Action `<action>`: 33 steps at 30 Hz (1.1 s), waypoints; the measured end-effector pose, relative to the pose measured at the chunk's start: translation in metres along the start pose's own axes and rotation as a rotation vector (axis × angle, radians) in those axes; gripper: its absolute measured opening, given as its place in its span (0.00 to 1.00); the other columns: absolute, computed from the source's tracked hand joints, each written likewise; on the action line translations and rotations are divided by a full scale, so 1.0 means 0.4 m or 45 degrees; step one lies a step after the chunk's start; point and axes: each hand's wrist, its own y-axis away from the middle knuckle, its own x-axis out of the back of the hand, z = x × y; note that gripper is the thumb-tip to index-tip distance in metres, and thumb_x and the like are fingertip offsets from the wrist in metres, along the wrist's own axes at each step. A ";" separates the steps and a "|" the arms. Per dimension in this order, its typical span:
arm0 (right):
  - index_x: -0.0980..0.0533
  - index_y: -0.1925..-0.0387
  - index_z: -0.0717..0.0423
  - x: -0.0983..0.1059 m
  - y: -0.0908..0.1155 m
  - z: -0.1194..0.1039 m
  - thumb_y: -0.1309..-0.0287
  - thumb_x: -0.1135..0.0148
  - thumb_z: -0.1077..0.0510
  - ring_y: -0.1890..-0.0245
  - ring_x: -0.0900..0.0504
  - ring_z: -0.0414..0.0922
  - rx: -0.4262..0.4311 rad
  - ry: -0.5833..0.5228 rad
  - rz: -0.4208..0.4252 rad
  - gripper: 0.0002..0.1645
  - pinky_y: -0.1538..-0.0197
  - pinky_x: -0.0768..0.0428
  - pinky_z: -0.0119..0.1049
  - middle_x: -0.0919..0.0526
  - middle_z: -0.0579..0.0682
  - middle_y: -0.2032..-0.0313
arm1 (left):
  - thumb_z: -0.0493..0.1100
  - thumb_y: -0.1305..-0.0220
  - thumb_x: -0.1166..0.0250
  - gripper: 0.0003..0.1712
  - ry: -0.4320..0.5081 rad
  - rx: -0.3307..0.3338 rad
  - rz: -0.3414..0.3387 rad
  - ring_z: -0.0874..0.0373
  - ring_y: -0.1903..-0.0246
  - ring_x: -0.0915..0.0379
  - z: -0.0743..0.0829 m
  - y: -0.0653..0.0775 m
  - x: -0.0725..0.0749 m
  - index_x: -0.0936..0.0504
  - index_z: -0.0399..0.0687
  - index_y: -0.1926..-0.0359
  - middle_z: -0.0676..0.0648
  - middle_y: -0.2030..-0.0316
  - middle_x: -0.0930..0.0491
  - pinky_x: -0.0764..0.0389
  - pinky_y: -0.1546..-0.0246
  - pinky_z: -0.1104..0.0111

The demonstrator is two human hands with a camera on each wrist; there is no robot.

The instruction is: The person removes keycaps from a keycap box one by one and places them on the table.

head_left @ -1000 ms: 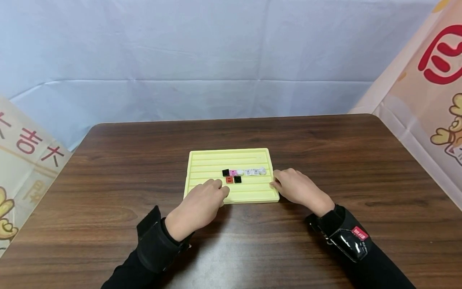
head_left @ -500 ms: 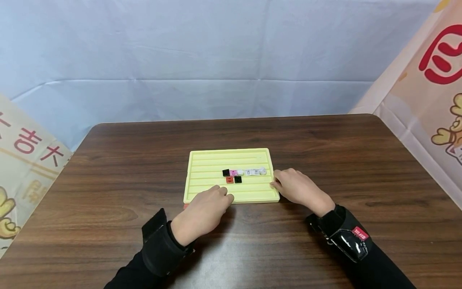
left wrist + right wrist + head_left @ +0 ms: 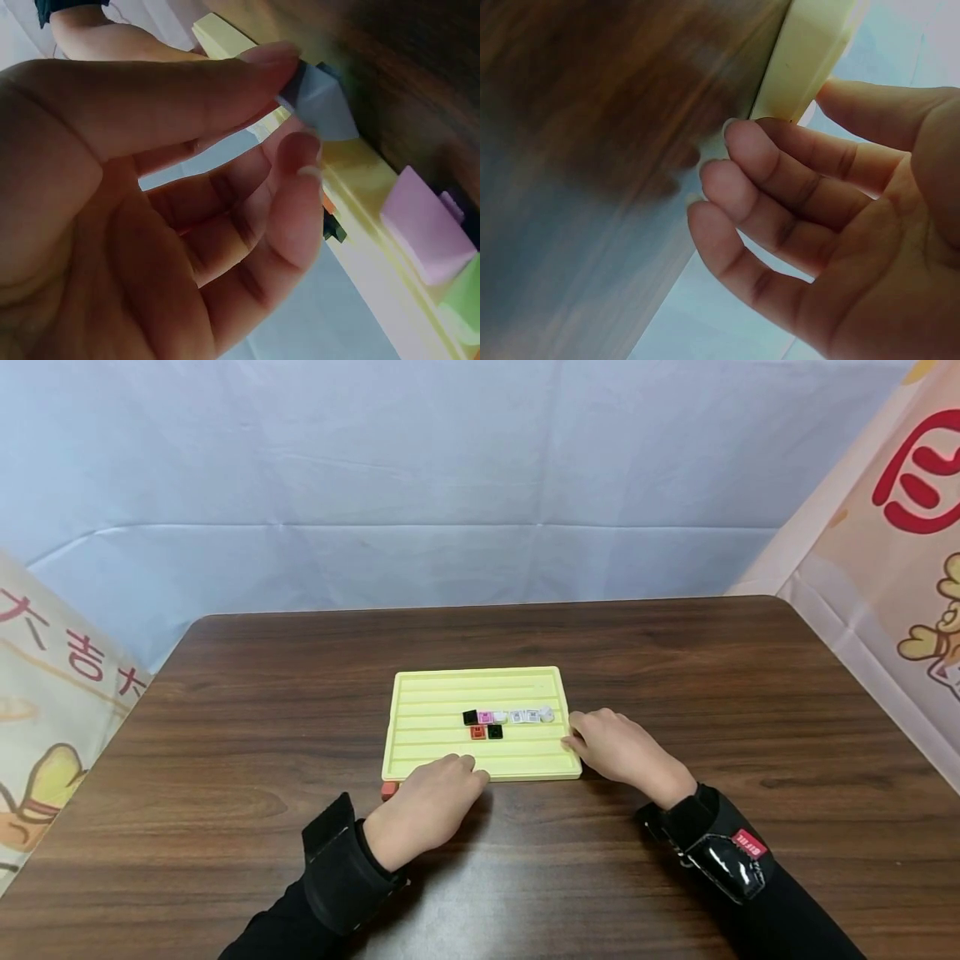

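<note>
A pale yellow ridged tray (image 3: 435, 692) lies on the table. My right hand (image 3: 618, 747) holds its right edge; the right wrist view shows thumb and forefinger at the tray's edge (image 3: 802, 56), the other fingers loosely bent. At the tray's front edge is my left hand (image 3: 431, 806). In the left wrist view its thumb and curled fingers pinch a grey-white keycap-like piece (image 3: 324, 105). Close by stand a pink piece (image 3: 427, 225) and a green piece (image 3: 463, 304). A red block (image 3: 388, 790) shows beside the left hand at the tray's front left corner.
On the tray sits a row of small keycap-like pieces: black (image 3: 470, 717), pink (image 3: 485, 717) and several white ones (image 3: 525, 716). Below them are a red piece (image 3: 477, 732) and a black piece (image 3: 495, 732). The brown wooden table (image 3: 300, 693) extends all round.
My left hand has moved slightly right and toward the table's near side, uncovering the red block at the tray's front left corner. The right hand has stayed at the tray's edge.
</note>
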 end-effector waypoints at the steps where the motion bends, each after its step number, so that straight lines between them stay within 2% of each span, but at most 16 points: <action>1: 0.28 0.70 0.59 0.000 0.000 0.000 0.40 0.43 0.59 0.86 0.39 0.40 0.000 0.000 -0.001 0.07 0.80 0.41 0.31 0.34 0.48 0.84 | 0.30 0.45 0.37 0.06 0.001 0.002 -0.003 0.58 0.75 0.34 0.000 0.000 -0.001 0.22 0.44 0.70 0.50 0.78 0.34 0.33 0.79 0.71; 13: 0.27 0.69 0.60 0.004 0.001 0.000 0.40 0.43 0.60 0.85 0.39 0.41 -0.003 0.015 -0.001 0.06 0.79 0.42 0.32 0.34 0.49 0.83 | 0.31 0.44 0.38 0.05 -0.002 -0.005 0.006 0.58 0.77 0.35 -0.004 0.000 -0.007 0.22 0.45 0.72 0.50 0.78 0.34 0.34 0.80 0.71; 18: 0.27 0.69 0.60 0.003 0.002 0.000 0.40 0.43 0.60 0.86 0.39 0.41 -0.004 0.009 -0.002 0.06 0.79 0.42 0.32 0.34 0.49 0.83 | 0.31 0.44 0.38 0.06 -0.012 -0.015 0.036 0.59 0.79 0.39 -0.004 0.001 -0.006 0.22 0.45 0.72 0.50 0.78 0.36 0.36 0.81 0.72; 33: 0.27 0.70 0.60 0.004 0.002 0.000 0.40 0.43 0.60 0.86 0.39 0.40 0.005 0.014 0.003 0.06 0.80 0.42 0.31 0.34 0.49 0.84 | 0.30 0.41 0.41 0.09 0.029 -0.021 0.098 0.59 0.80 0.40 -0.023 -0.002 -0.009 0.22 0.46 0.74 0.50 0.79 0.37 0.37 0.82 0.72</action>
